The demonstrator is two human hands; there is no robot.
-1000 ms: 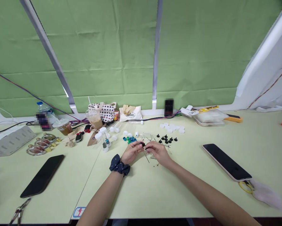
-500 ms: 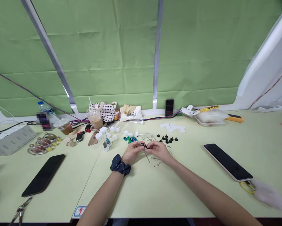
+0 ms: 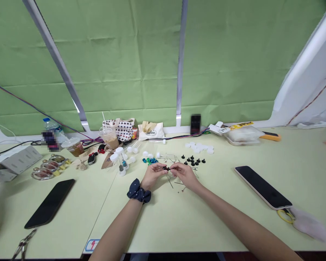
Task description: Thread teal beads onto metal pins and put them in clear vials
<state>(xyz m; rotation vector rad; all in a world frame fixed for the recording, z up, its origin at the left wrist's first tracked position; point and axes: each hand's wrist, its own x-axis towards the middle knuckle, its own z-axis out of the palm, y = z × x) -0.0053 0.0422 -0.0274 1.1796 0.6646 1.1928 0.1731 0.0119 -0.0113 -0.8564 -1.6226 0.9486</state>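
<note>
My left hand (image 3: pixel 154 174) pinches a small black piece (image 3: pixel 166 168) between thumb and fingers, and my right hand (image 3: pixel 186 176) is closed on its other end; whether this is one part or two joined, I cannot tell at this size. The piece sits in the narrow space between my two sets of fingertips, just above the table (image 3: pixel 163 224). Main risk, in my judgement: with so little surface to hold, a slight twist or uneven pull could make it slip and drop. It would probably land among the thin metal rods (image 3: pixel 169 181) lying below and between my hands, or bounce toward the black knobs (image 3: pixel 192 162) just beyond my right hand, where its matching colour would make it hard to pick out. Second risk: the blue and green beads (image 3: pixel 151 161) lie close beyond my left fingers, so a knuckle pushed forward might scatter them. Third: the lidded tubes (image 3: pixel 121 166) stand upright left of my left hand; a careless outward sweep of that hand could tip them. The white caps (image 3: pixel 199 148), farther beyond my right hand, seem safe enough.
</note>
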